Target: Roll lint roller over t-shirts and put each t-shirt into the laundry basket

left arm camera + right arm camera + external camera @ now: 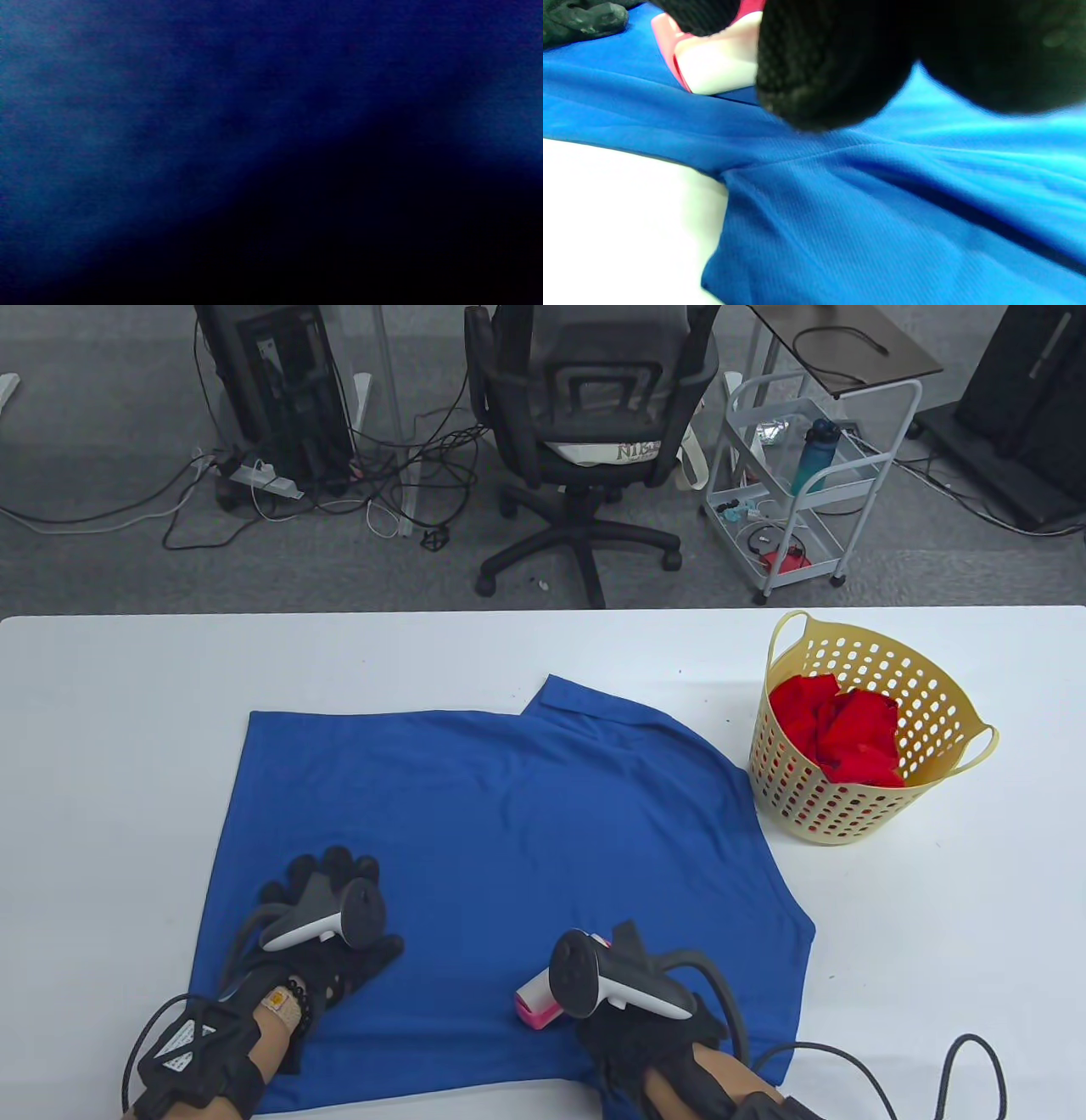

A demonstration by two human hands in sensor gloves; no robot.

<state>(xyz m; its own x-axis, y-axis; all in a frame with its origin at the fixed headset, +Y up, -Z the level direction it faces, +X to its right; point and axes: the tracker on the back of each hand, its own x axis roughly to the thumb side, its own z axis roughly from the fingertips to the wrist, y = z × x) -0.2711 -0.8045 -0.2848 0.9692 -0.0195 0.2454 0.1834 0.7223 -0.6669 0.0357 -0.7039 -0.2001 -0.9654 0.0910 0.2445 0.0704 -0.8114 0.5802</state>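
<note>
At the near edge of a white counter point(102, 712), two hands in black sensor gloves rest on a blue t-shirt point(509, 831) spread flat. The right hand point(632, 1027) grips a lint roller point(540, 1003), its fingers curled around the handle; the roller's white and pink head sits on the fabric close to the shirt's near hem. In the right wrist view the roller head point(712, 63) touches the cloth beside a dark gloved finger. The left hand point(327, 933) lies on the shirt's near left part with fingers spread and straight, pressing the fabric flat. The left wrist view shows only blurred dark blue cloth. Further back and to the right, just beside the shirt's far right edge, stands a yellow perforated laundry basket point(937, 700) holding a crumpled red t-shirt point(836, 729). Beyond the counter, a black office chair point(585, 432) and a white wire cart point(806, 475) stand on grey floor.
</note>
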